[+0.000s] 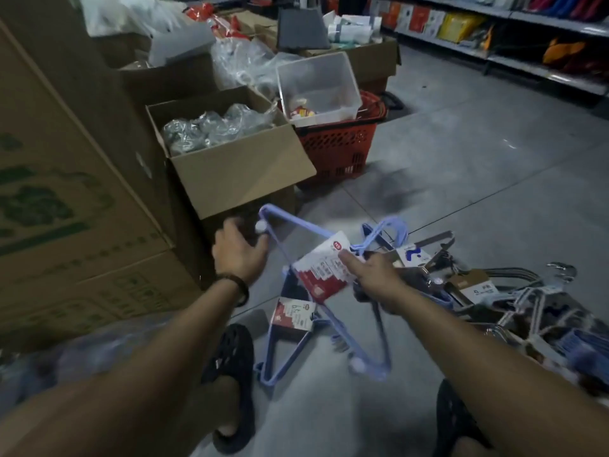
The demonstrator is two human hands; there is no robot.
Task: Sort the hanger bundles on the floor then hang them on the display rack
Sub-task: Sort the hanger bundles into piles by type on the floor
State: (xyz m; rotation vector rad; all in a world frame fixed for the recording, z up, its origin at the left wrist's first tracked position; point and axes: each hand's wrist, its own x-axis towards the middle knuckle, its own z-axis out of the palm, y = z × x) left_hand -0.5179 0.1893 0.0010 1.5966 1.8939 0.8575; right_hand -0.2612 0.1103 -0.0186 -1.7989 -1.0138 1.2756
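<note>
Head view, shop aisle, grey tiled floor (461, 153). Right hand (372, 275) is closed around a bundle of pale blue hangers (296, 230) at its red-and-white label (324, 270), thumb lying on the label; the bundle is lifted clear of the floor. Left hand (239, 250), at 9 o'clock of the label, has its fingers curled loosely at the bundle's far corner; contact cannot be confirmed because of blur. A second blue bundle (316, 352) lies flat on the floor at 6 o'clock of the held one. A heap of metal hangers (494, 282) sits at 3 o'clock. Open cardboard box (244, 173) and red basket (336, 150) at 12 o'clock.
</note>
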